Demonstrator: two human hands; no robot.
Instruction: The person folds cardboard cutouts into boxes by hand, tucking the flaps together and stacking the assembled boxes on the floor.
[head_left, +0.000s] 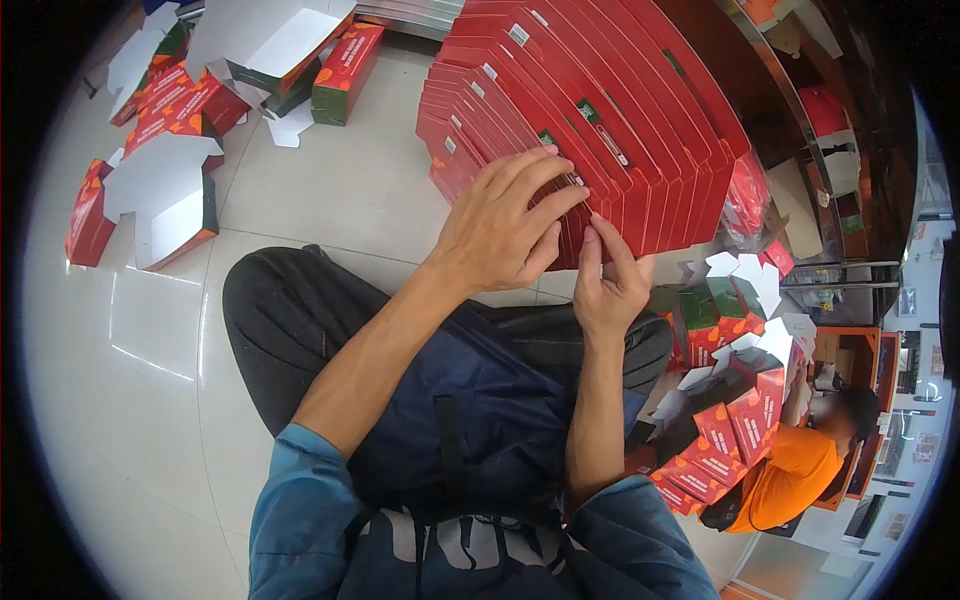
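Observation:
A fanned stack of flat red cardboard carton blanks (630, 97) lies on the floor in front of my crossed legs. The blanks overlap like steps, and some bear white labels and green printed patches. My left hand (506, 217) rests on the near part of the stack, palm down and fingers spread. Beside it, the thumb and forefinger of my right hand (611, 277) pinch the near edge of one blank. My left fingers hide part of the blanks beneath them.
Folded red and green boxes (349, 71) and open white-lined boxes (169, 199) lie on the tiled floor (322, 180) at left. More folded boxes (720, 435) are piled at right, near a person in an orange shirt (787, 476). A dark shelf unit (862, 172) stands at upper right.

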